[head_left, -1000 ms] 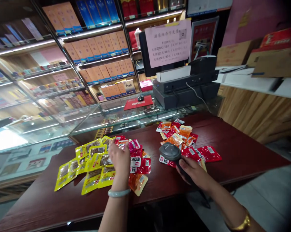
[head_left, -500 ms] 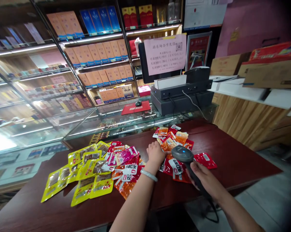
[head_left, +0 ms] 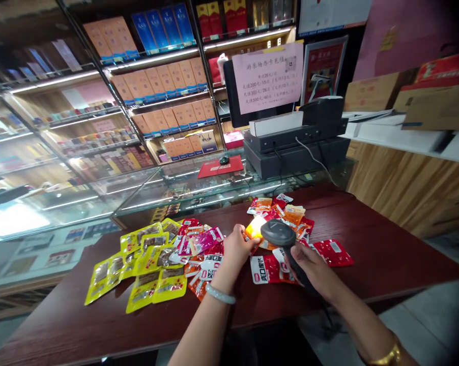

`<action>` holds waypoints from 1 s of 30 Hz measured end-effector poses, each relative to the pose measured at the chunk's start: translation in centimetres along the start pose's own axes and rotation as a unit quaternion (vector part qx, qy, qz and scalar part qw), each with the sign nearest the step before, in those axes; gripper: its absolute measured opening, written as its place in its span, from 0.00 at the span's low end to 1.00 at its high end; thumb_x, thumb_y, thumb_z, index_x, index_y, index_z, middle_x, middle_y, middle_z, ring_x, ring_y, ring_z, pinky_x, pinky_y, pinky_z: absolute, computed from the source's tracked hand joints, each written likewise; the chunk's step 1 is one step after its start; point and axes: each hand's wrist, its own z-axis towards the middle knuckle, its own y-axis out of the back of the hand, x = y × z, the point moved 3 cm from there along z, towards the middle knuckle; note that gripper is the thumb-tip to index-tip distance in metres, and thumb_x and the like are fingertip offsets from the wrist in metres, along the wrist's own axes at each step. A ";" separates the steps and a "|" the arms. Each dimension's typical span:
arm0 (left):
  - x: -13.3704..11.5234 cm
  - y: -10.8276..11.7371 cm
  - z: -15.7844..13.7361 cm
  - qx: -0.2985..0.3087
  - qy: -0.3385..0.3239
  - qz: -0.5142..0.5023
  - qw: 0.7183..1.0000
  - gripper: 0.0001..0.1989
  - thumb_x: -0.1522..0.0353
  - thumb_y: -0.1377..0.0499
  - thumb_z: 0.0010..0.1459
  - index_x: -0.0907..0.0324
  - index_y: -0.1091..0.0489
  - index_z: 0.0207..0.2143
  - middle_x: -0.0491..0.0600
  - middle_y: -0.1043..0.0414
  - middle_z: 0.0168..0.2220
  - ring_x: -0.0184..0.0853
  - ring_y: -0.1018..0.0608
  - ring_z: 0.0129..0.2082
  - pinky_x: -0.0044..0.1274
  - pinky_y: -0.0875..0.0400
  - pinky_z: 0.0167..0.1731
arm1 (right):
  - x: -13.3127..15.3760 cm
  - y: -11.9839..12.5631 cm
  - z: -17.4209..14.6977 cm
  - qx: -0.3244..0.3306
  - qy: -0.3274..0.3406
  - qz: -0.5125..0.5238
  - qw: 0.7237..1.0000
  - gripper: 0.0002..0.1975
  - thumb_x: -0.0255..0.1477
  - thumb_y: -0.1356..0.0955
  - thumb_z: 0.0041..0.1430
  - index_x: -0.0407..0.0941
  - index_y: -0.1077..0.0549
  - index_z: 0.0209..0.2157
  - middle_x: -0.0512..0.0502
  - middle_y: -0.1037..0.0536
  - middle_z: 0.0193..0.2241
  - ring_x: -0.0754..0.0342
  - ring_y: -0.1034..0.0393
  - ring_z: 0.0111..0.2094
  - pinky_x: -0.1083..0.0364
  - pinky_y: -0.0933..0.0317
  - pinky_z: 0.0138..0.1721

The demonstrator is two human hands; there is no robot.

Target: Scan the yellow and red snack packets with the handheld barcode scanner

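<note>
My right hand (head_left: pixel 311 267) is closed around the handle of a black barcode scanner (head_left: pixel 279 234), its head pointing left. Bright light from it falls on an orange snack packet (head_left: pixel 255 227), pinched in the fingers of my left hand (head_left: pixel 237 246). Red and orange snack packets (head_left: pixel 269 269) lie under and around the scanner. Left of my left hand is a heap of red, pink and orange packets (head_left: pixel 204 241). Beside that heap, yellow snack packets (head_left: pixel 153 264) lie overlapping on the dark red table (head_left: pixel 92 325).
Behind the table runs a glass display counter (head_left: pixel 183 193) with a red mat (head_left: pixel 229 166) and mouse. A monitor with a pink paper sign (head_left: pixel 269 76) stands above a black cash drawer (head_left: pixel 302 155). Boxed goods fill the shelves (head_left: pixel 161 84). Cardboard boxes (head_left: pixel 439 104) sit at right.
My left hand has lifted an orange packet from the pile and holds it before the scanner. The scanner has moved slightly left, and its light now shines on the packet.
</note>
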 end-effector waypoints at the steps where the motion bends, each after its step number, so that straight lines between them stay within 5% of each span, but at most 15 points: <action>1: 0.2 0.3 -0.1 0.001 0.007 -0.002 1.000 0.21 0.56 0.34 0.51 0.56 0.35 0.43 0.49 0.22 0.37 0.41 0.21 0.39 0.25 0.37 0.36 | 0.0 -0.2 0.1 0.002 -0.001 -0.003 1.000 0.26 0.56 0.35 0.58 0.46 0.32 0.29 0.54 0.32 0.20 0.58 0.40 0.18 0.58 0.45 0.19; 6: 3.6 4.4 -0.5 -0.027 0.106 0.019 0.994 0.25 0.55 0.35 0.52 0.55 0.35 0.48 0.52 0.22 0.38 0.45 0.21 0.39 0.30 0.34 0.40 | -0.2 0.0 -0.1 0.007 -0.005 -0.005 1.000 0.25 0.56 0.35 0.58 0.46 0.33 0.30 0.55 0.32 0.20 0.59 0.39 0.18 0.59 0.44 0.19; 11: 5.8 9.2 -2.0 -0.222 0.107 0.164 0.955 0.33 0.54 0.36 0.53 0.54 0.38 0.59 0.58 0.33 0.58 0.52 0.35 0.60 0.41 0.43 0.57 | -0.7 1.2 -0.3 -0.001 0.004 -0.011 1.000 0.24 0.53 0.35 0.61 0.46 0.33 0.29 0.54 0.32 0.20 0.59 0.39 0.18 0.59 0.44 0.19; 13: 4.7 8.0 -2.5 -0.173 0.047 0.156 0.971 0.28 0.54 0.39 0.56 0.54 0.35 0.56 0.56 0.32 0.57 0.49 0.34 0.59 0.38 0.43 0.58 | -0.9 1.5 -0.2 -0.002 0.005 -0.019 1.000 0.23 0.52 0.36 0.62 0.46 0.33 0.30 0.54 0.32 0.20 0.59 0.39 0.18 0.59 0.44 0.19; 17: 0.4 1.9 -4.0 0.035 -0.096 0.107 0.989 0.21 0.49 0.39 0.55 0.49 0.25 0.45 0.51 0.26 0.48 0.46 0.29 0.52 0.35 0.38 0.53 | -1.1 1.8 -0.2 0.003 0.012 -0.018 1.000 0.23 0.52 0.36 0.62 0.45 0.33 0.29 0.55 0.33 0.19 0.59 0.40 0.18 0.60 0.45 0.18; 20: -2.0 -1.4 -4.8 0.081 -0.151 0.126 0.977 0.26 0.46 0.36 0.48 0.53 0.25 0.42 0.53 0.27 0.48 0.48 0.29 0.51 0.36 0.37 0.51 | -1.2 1.9 -0.6 -0.007 0.001 0.004 1.000 0.24 0.53 0.35 0.61 0.45 0.33 0.29 0.55 0.33 0.21 0.60 0.40 0.18 0.61 0.46 0.18; 23: -2.0 -1.8 -4.5 0.092 -0.128 0.145 0.977 0.29 0.47 0.34 0.46 0.58 0.29 0.42 0.55 0.26 0.44 0.48 0.26 0.48 0.35 0.35 0.47 | -1.3 2.2 -0.9 -0.023 -0.009 0.020 1.000 0.24 0.53 0.33 0.59 0.45 0.33 0.30 0.54 0.32 0.22 0.61 0.39 0.19 0.61 0.45 0.18; 30: 1.8 2.1 -2.8 0.056 0.021 0.013 0.998 0.23 0.55 0.34 0.51 0.56 0.36 0.44 0.49 0.24 0.36 0.40 0.22 0.39 0.25 0.37 0.36 | -1.4 2.1 -1.0 -0.022 -0.022 0.013 0.999 0.25 0.56 0.33 0.57 0.46 0.33 0.29 0.55 0.33 0.21 0.60 0.39 0.18 0.61 0.45 0.18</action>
